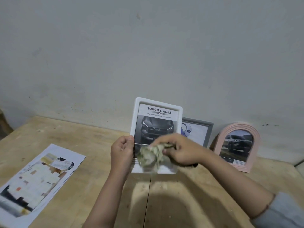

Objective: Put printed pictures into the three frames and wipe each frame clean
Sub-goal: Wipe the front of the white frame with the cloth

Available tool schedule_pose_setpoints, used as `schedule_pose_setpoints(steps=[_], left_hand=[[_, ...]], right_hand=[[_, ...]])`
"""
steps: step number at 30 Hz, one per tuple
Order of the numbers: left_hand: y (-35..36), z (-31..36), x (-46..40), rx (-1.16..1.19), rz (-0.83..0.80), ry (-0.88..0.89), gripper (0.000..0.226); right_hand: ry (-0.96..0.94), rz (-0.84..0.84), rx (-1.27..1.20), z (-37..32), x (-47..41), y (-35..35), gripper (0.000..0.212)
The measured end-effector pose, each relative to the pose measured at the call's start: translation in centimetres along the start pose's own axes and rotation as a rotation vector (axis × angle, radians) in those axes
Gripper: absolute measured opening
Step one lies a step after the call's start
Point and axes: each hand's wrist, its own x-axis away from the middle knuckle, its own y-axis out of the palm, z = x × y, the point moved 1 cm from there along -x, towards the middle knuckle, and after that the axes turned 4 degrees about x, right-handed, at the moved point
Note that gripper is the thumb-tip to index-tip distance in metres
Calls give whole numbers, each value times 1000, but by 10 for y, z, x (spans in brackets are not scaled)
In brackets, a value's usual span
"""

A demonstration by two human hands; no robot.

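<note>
A white frame [158, 104] with a dark car picture reading "TOUGH & AGILE" is held upright above the wooden table. My left hand [122, 150] grips its left edge. My right hand [180, 149] holds a crumpled pale cloth [150, 155] against the lower glass; the cloth is blurred. Behind it, a grey frame [201, 127] with a light picture leans on the wall, partly hidden. To the right stands a pink arched frame [236, 145] with a car picture inside.
Printed sheets [37, 178] with cut-out holes lie on the left of the wooden table [92, 203]. A grey wall [148, 55] rises directly behind the frames. A seam runs down the tabletop near the middle.
</note>
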Motion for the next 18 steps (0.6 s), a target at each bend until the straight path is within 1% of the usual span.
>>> schedule_pose_setpoints(steps=[2, 3, 4, 5, 7, 9, 11, 14, 16, 18], left_hand=[[-2, 0, 3, -21, -8, 8, 30], [-3, 0, 5, -20, -14, 3, 32], [-2, 0, 7, -16, -19, -2, 33], [-1, 1, 9, -13, -24, -6, 33], [-2, 2, 11, 15, -19, -13, 32], [-6, 2, 10, 28, 15, -9, 30], [-12, 3, 8, -6, 59, 16, 28], [-19, 2, 5, -19, 111, 25, 29], [-19, 0, 6, -28, 164, 25, 30], [-20, -2, 5, -10, 221, 6, 26]], right_hand=[[-47, 287, 60, -2, -4, -16, 49], [-106, 402, 151, -2, -6, -21, 55], [-174, 480, 281, 0, -10, -25, 62], [-224, 525, 425, 5, -16, -26, 69], [-240, 523, 671, 20, -27, -24, 77], [-261, 506, 813, 39, -34, -13, 79], [-237, 512, 827, 55, -32, 2, 79], [-195, 537, 752, 64, -24, 23, 75], [-196, 534, 728, 66, -19, 39, 78], [-203, 523, 720, 67, -15, 54, 80]])
